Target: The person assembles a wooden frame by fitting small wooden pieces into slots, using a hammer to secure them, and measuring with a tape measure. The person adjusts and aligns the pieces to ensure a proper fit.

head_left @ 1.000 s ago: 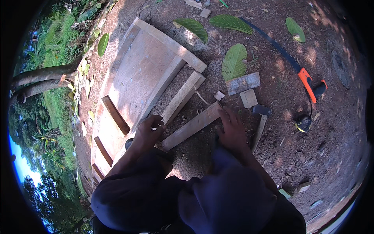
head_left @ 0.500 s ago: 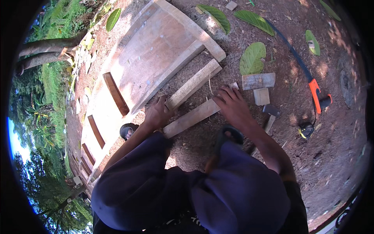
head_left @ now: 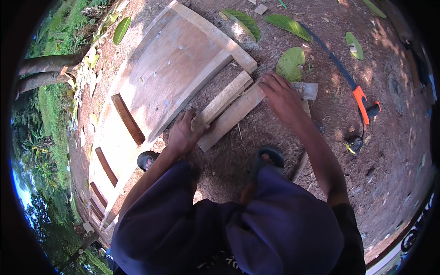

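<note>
Our left hand (head_left: 183,135) curls around the near end of a wooden batten (head_left: 223,99), and our right hand (head_left: 282,94) lies flat, fingers spread, on the far end of the plank (head_left: 231,118) touching it; both lie on bare ground (head_left: 229,165) beside a wooden frame (head_left: 165,73)

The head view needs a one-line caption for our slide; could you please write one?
Crouched on bare dirt, a person presses the left hand and right hand on two wooden planks beside a wooden frame.
</note>
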`<control>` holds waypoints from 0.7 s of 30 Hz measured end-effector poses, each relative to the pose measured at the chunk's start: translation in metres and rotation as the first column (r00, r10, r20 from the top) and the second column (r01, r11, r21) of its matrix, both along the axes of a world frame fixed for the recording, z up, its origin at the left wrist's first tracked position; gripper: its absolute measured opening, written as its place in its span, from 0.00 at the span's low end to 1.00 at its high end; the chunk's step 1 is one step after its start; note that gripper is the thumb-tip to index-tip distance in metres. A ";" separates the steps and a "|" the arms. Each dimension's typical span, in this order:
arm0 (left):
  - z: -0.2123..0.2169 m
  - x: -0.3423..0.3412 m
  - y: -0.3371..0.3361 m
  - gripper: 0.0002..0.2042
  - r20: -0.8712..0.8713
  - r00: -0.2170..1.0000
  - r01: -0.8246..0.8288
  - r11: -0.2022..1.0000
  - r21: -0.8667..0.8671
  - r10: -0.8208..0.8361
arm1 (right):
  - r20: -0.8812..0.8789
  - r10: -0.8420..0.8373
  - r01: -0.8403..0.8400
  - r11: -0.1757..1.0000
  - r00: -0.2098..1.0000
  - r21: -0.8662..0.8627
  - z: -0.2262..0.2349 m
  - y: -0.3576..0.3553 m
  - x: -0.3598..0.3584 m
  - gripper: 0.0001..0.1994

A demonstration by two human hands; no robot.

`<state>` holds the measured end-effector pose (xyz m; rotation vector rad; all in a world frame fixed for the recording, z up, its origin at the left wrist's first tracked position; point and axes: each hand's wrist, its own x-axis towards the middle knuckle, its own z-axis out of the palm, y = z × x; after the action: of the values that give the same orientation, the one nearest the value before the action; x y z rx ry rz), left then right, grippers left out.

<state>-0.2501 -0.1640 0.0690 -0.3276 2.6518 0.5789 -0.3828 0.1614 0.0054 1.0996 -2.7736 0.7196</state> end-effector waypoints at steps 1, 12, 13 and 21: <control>0.004 -0.009 0.004 0.37 0.026 1.000 -0.001 1.000 0.006 0.001 | -0.021 -0.046 0.047 0.999 0.999 0.007 0.001 -0.001 -0.001 0.22; 0.051 -0.115 0.020 0.38 0.216 0.801 0.558 0.827 0.067 -0.558 | 0.731 -0.345 0.639 0.753 0.588 -0.159 -0.015 -0.045 0.107 0.44; 0.054 -0.128 0.022 0.39 0.246 0.727 0.649 0.758 0.059 -0.641 | 0.722 -0.341 0.656 0.728 0.602 -0.202 -0.018 -0.052 0.111 0.47; 0.009 -0.191 0.094 0.63 0.244 0.774 0.616 0.784 -0.078 -0.584 | 0.803 -0.303 0.706 0.682 0.513 -0.194 -0.034 -0.090 0.109 0.53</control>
<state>-0.4412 -0.0697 0.0783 0.4059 2.3983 0.1166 -0.2737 0.0716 -0.0285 -0.2712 -2.8434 1.9493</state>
